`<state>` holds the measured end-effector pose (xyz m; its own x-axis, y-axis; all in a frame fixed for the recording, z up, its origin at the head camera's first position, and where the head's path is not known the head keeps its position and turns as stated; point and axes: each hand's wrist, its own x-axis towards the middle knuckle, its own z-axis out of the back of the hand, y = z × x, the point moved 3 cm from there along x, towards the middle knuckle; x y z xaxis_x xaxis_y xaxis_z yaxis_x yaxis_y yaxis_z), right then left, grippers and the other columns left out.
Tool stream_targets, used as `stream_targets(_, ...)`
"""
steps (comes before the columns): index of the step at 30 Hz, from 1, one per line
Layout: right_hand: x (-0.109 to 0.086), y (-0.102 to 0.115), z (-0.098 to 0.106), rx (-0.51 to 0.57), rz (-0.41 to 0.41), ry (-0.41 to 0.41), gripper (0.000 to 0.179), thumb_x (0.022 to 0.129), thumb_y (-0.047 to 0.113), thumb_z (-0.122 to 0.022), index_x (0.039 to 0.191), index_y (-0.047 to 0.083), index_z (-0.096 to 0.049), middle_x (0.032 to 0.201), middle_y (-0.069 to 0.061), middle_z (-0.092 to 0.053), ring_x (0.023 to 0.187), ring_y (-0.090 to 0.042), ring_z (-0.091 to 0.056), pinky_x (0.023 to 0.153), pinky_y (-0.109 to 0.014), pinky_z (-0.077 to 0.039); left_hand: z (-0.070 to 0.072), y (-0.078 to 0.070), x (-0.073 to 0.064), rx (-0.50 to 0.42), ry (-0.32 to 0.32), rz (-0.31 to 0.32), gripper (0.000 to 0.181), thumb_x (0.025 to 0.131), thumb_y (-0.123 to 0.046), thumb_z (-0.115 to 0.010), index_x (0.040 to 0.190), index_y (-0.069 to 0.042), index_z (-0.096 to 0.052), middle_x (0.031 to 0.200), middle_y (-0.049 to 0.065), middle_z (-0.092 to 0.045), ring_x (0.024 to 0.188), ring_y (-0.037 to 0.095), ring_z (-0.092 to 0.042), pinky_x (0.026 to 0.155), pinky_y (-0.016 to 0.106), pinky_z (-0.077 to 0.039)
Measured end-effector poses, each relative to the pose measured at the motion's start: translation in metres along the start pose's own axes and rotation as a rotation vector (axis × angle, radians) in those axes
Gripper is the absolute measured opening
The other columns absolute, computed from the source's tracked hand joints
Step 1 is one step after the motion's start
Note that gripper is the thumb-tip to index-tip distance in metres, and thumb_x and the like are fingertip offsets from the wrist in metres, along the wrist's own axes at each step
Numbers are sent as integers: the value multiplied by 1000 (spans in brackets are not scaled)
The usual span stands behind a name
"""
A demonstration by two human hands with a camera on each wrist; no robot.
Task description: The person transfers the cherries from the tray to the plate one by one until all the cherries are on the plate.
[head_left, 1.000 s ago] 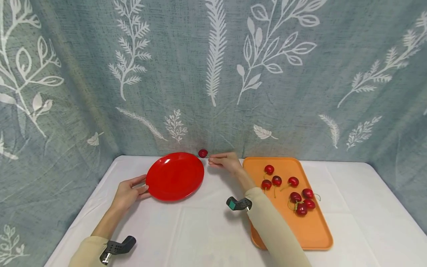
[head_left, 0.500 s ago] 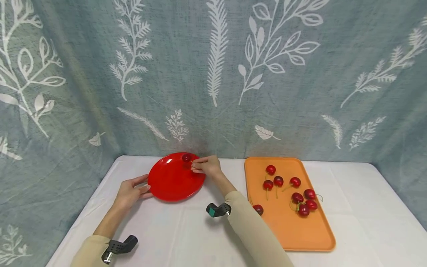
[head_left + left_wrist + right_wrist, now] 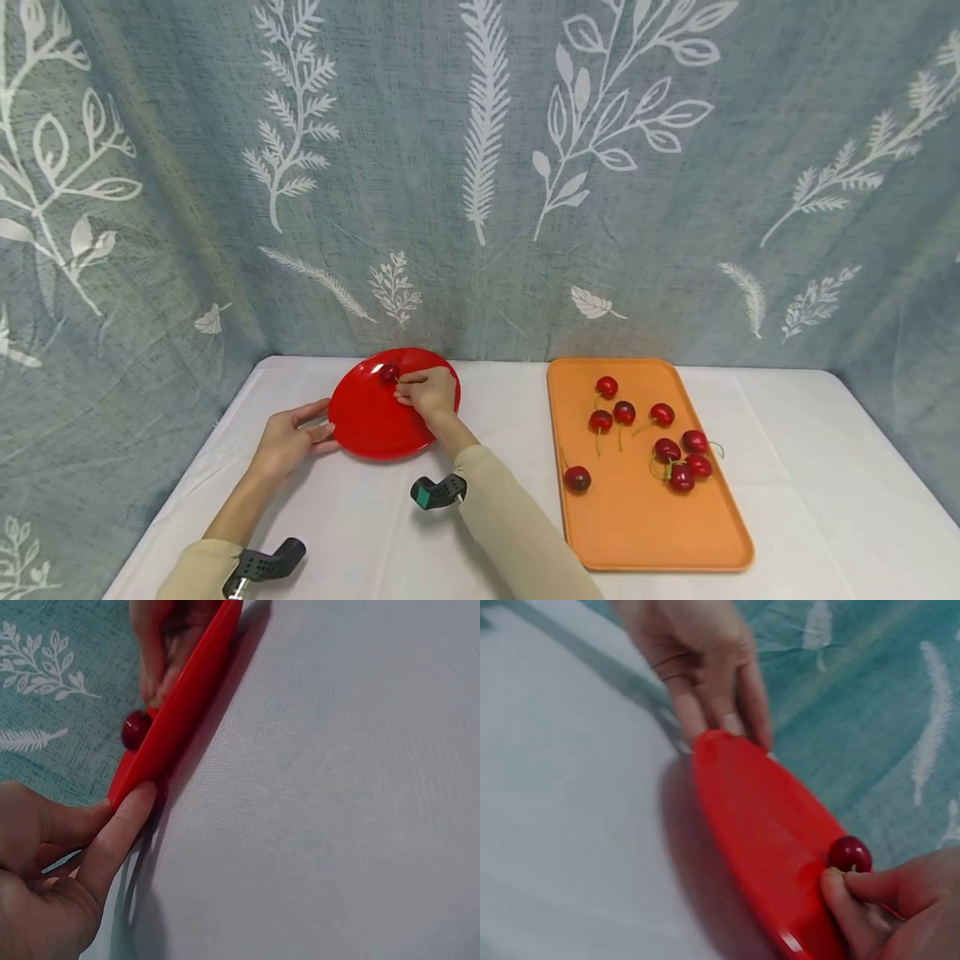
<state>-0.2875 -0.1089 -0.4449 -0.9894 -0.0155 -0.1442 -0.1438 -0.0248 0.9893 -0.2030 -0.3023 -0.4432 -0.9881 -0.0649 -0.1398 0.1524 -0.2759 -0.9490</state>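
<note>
My left hand (image 3: pixel 283 440) pinches the left rim of a shiny red plate (image 3: pixel 378 421), thumb on one face and fingers on the other, as the left wrist view shows. Over the plate is my right hand (image 3: pixel 429 393), its thumb and fingertips pinching the stem of a dark red cherry (image 3: pixel 389 373). That cherry (image 3: pixel 850 855) sits close over the plate's surface in the right wrist view, just beyond the fingertips. Part of the plate's right side is hidden behind the right hand.
To the right lies an orange tray (image 3: pixel 645 537) bearing several stemmed cherries; one cherry (image 3: pixel 577 478) is by its left edge. A white cloth (image 3: pixel 352 533) covers the table. Behind it hangs a grey-green leaf-patterned curtain (image 3: pixel 420 167).
My right hand has moved left with the cherry, from beyond the plate's right rim to over the plate. The left hand has stayed at the rim.
</note>
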Motion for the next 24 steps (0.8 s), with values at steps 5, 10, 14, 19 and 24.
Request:
stream_targets(5, -3, -5, -5, -72, 10, -56, 8, 85, -2, -72, 91, -6, -77, 74, -13, -73, 66, -22, -73, 61, -25, -59, -1, 1, 0, 3, -7, 6, 52, 98, 4, -49, 145, 14, -31, 145, 36, -37, 92, 18, -72, 77, 25, -58)
stream_targets(10, -3, -6, -5, -65, 7, -49, 9, 85, -2, -72, 91, -6, -77, 74, -13, -73, 67, -22, -73, 62, -25, -59, -2, 2, 0, 11, -17, 19, 52, 98, 3, -50, 145, 13, -31, 144, 36, -37, 95, 21, -71, 77, 25, -58)
stream_targets(14, -3, -6, -4, -58, 9, -49, 8, 85, -2, -72, 91, -6, -77, 73, -14, -72, 66, -22, -73, 61, -25, -59, -3, 2, 0, 8, -14, 16, 52, 98, 2, -51, 146, 13, -32, 144, 36, -38, 96, 21, -71, 78, 25, -58)
stream_targets(19, -3, -6, 0, -73, 12, -44, 9, 85, -2, -72, 90, -7, -76, 73, -14, -72, 65, -21, -72, 60, -24, -59, -5, 3, 1, 11, -1, 18, 53, 99, 1, -51, 146, 12, -31, 145, 35, -37, 97, 22, -71, 78, 25, -58)
stream_targets(24, -4, 1, 6, -66, 33, -1, 9, 85, -6, -70, 91, -11, -74, 76, -18, -73, 68, -25, -73, 60, -26, -60, -3, 2, 0, 17, -7, 27, 53, 99, 1, -50, 147, 12, -30, 146, 35, -36, 97, 22, -71, 78, 25, -58)
